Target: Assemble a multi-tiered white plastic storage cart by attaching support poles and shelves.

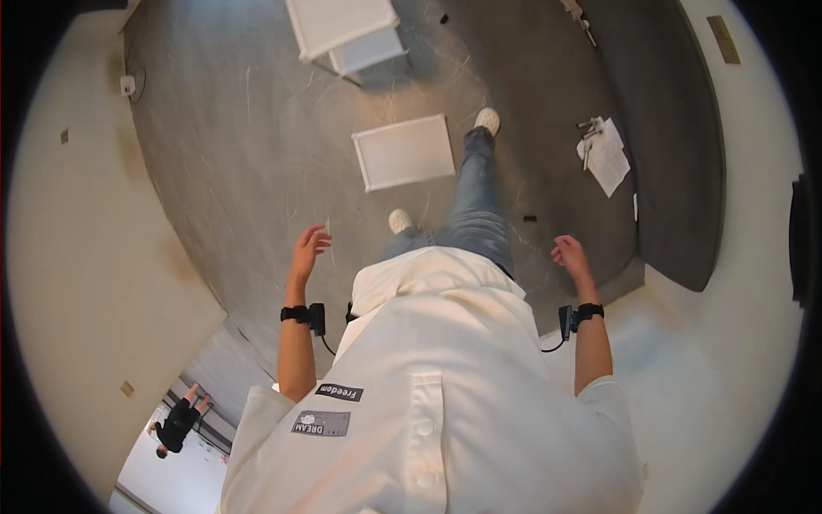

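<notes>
My left hand (311, 248) hangs over the floor at my left side, its fingers apart and loosely bent, with nothing in it. On the other side, my right hand (571, 255) is also empty, fingers slightly curled and spread. Neither touches anything. Ahead of my feet, a white rectangular panel with a raised rim (404, 152) lies on the grey floor. My stepping foot in a white shoe (486, 121) is just right of it. A small black piece (530, 218) lies on the floor near my right hand.
A white tiered rack (347, 24) stands beyond the panel. On the dark grey surface to the right lie paper sheets (608, 163) with metal tools (588, 137) on them. A white wall (94, 214) borders the left. Another person in black (178, 426) is far off, lower left.
</notes>
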Demonstrator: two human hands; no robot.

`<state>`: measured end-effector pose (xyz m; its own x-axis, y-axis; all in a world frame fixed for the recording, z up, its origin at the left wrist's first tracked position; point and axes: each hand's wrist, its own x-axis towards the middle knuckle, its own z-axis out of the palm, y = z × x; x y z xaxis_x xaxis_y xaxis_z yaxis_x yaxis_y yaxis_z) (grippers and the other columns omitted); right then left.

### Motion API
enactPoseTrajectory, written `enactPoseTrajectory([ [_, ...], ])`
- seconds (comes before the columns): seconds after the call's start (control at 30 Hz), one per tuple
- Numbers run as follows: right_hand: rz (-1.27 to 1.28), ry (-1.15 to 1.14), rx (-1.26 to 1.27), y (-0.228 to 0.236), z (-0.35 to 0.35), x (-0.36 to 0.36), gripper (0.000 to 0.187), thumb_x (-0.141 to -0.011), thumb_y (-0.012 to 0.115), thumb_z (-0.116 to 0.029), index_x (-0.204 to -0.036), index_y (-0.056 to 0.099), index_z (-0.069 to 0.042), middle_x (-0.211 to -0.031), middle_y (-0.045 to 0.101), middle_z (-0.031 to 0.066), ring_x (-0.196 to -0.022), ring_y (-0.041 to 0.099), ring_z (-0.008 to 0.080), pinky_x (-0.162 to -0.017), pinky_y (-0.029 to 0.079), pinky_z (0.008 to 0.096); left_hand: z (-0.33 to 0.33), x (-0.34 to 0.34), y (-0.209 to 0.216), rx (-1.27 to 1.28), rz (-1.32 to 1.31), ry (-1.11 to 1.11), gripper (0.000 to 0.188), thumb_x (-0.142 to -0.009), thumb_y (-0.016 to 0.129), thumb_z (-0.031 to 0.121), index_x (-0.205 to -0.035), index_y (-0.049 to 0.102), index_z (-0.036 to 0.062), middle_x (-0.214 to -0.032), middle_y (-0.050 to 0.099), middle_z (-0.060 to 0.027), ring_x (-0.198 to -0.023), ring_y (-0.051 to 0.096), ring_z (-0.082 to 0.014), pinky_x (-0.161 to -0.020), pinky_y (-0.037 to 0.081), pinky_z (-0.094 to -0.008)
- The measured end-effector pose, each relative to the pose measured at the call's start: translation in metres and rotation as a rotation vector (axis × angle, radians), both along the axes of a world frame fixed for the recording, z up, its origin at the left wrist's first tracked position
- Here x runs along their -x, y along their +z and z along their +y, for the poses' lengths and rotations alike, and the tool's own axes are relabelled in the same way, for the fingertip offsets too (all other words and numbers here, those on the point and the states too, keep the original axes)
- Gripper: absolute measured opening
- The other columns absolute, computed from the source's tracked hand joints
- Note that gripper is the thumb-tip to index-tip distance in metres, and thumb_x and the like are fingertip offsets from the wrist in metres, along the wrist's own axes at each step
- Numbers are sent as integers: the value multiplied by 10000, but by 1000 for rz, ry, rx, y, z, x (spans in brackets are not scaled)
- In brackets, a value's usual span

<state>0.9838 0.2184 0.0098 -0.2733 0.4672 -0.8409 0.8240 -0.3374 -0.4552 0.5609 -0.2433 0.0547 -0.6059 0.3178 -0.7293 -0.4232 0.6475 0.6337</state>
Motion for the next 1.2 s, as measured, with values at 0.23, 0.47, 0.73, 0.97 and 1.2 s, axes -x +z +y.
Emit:
enactPoseTrajectory([
  [0.23, 143, 372, 183, -3, -150, -55, 216, -921, 472, -224, -962, 597, -53, -720, 608, 39, -616, 572, 124, -558, 472, 267, -209, -128, -75, 229, -397, 178, 306, -919, 449, 298, -1121, 567, 102, -892, 662, -98, -765, 637, -186, -649, 482, -319],
  [0.47, -4, 232, -2, 26, -170, -44, 182, -897, 502, -154, -984, 584, -17, -718, 607, 49, -602, 563, 122, -554, 463, 265, -319, -214, -58, 335, -440, 410, 300, -899, 456, 301, -1086, 578, 102, -876, 662, -94, -754, 639, -202, -655, 487, -338],
  [0.73, 204, 197, -110, 34, -165, 1, 175, -909, 503, -153, -1016, 569, -32, -716, 590, 26, -598, 532, 89, -536, 436, 239, -231, -150, -64, 77, -258, 154, 293, -926, 438, 285, -1122, 555, 100, -897, 654, -73, -758, 623, -164, -654, 475, -298],
  [0.97, 108, 226, 8, -17, -167, -16, 162, -898, 514, -154, -992, 579, -40, -729, 598, 34, -630, 567, 118, -567, 466, 264, -156, -46, 28, -13, 61, -118, 290, -933, 439, 268, -1159, 552, 126, -898, 642, -30, -779, 591, -123, -685, 440, -266],
  [1.2, 120, -157, 4, -1, -198, -82, 184, -921, 493, -223, -968, 578, -67, -723, 597, 44, -589, 580, 131, -518, 472, 271, -262, 74, 16, 245, 0, -78, 280, -927, 432, 239, -1143, 565, 120, -867, 649, -59, -728, 601, -147, -623, 453, -291],
])
